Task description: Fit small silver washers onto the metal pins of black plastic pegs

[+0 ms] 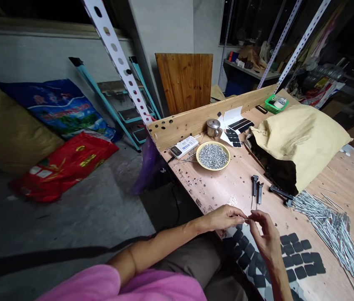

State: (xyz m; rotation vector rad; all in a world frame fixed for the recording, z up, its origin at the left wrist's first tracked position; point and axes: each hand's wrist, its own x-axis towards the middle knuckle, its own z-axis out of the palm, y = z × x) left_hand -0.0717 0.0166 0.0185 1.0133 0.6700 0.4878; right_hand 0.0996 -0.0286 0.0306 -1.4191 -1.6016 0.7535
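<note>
My left hand [225, 218] and my right hand [266, 238] meet fingertip to fingertip above the near edge of the wooden workbench [227, 184]. Both are pinched together on a very small metal piece between them, too small to name. Just below them lies a sheet of dark rounded pads [296, 255]. A little heap of tiny metal bits [232, 200] sits just beyond my left hand. A pile of long thin metal rods [330, 221] spreads out to the right of my right hand.
A yellow bowl of small metal parts [213, 156], a small metal pot [213, 127], a white scale [184, 146], black tools [256, 189] and a tan bag [302, 138] stand on the bench. Sacks [67, 163] lie on the floor to the left.
</note>
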